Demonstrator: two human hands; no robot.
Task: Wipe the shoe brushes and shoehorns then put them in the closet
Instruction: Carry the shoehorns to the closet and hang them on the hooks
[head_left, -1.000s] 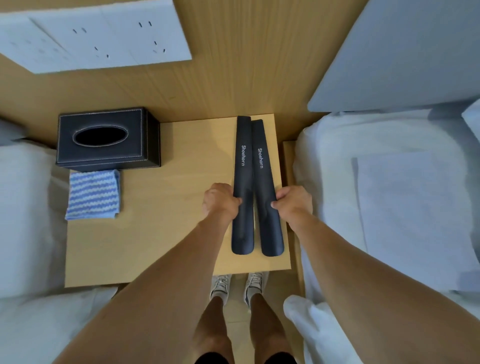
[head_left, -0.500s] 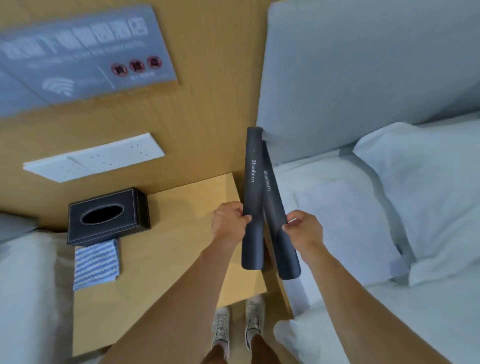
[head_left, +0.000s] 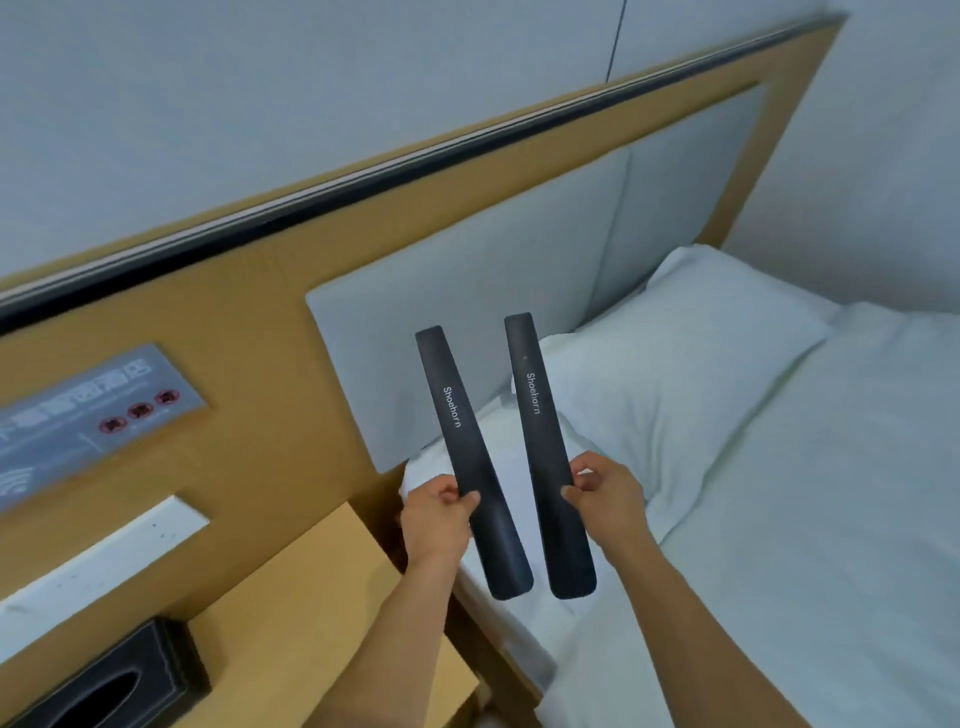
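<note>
Left hand (head_left: 439, 512) gripping one black shoehorn (head_left: 470, 457), right hand (head_left: 605, 491) another shoehorn (head_left: 545, 447) — apart; tissue box (head_left: 111, 680) on nightstand (head_left: 311, 613)

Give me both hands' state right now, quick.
Left hand: closed around the left shoehorn, held in the air.
Right hand: closed around the right shoehorn, also held in the air.

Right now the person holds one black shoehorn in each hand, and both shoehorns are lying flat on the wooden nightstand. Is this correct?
Not quite. The head view shows the left hand and right hand each gripping a shoehorn, left shoehorn and right shoehorn, but both are lifted in the air, clear of the nightstand.
</note>
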